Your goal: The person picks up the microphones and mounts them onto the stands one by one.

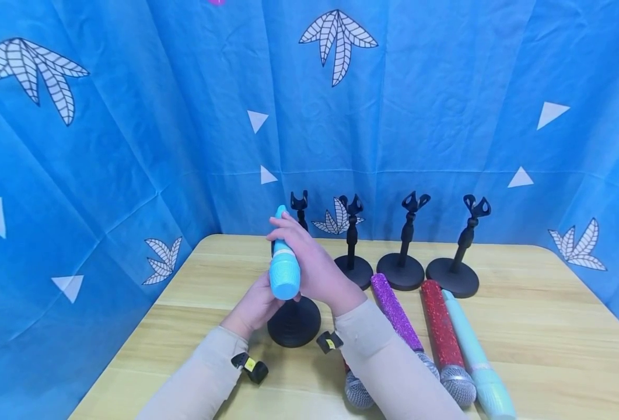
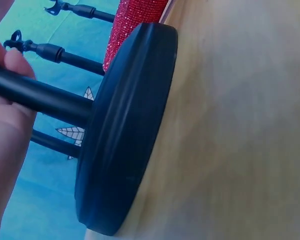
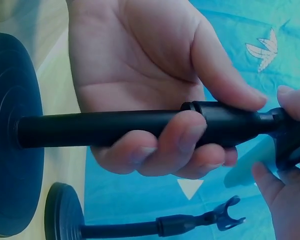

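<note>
The blue microphone (image 1: 285, 279), at the top of the near stand (image 1: 294, 326), looks light, stiff and smooth, probably best held by its handle, where the right hand (image 1: 313, 256) curls its fingers; the left hand (image 1: 256, 303) wraps its fingers round the stand's pole (image 3: 100, 129), both forearms (image 1: 393, 364) slanting inward.
</note>
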### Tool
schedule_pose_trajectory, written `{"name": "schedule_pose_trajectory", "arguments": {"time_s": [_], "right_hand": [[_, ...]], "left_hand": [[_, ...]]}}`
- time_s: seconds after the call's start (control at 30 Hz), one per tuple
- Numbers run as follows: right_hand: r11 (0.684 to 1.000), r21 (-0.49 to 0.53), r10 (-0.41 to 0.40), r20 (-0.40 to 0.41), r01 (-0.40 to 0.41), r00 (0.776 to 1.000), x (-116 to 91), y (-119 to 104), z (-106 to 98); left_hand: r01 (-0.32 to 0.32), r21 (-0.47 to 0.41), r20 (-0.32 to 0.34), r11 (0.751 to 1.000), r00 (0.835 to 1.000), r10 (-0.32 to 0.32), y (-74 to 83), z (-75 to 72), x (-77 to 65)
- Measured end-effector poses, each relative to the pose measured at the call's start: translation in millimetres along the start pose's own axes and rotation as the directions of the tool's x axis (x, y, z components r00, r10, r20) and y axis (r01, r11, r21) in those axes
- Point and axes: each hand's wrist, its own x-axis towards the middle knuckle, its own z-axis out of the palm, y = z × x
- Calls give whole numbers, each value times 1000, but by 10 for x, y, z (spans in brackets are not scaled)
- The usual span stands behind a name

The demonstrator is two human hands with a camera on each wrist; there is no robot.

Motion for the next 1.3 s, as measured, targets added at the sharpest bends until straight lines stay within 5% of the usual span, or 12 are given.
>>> {"name": "schedule_pose_trajectory", "arguments": {"time_s": [0.2,0.57,1.3], "right_hand": [[1000,-9,2,4,-1,1000,0,-9,-4],[1000,-10,17,16,-16,1000,-6,-22,-25],[1000,-1,-15,-12,15,1000,-21,-7,9]], "left_hand": [[-25,33,-29,999,999,26,7,26,-2],[-15,69,71,998,997,11,50,-27,-48],[68,220,-77,973,996,-52,156,62,-50]]}}
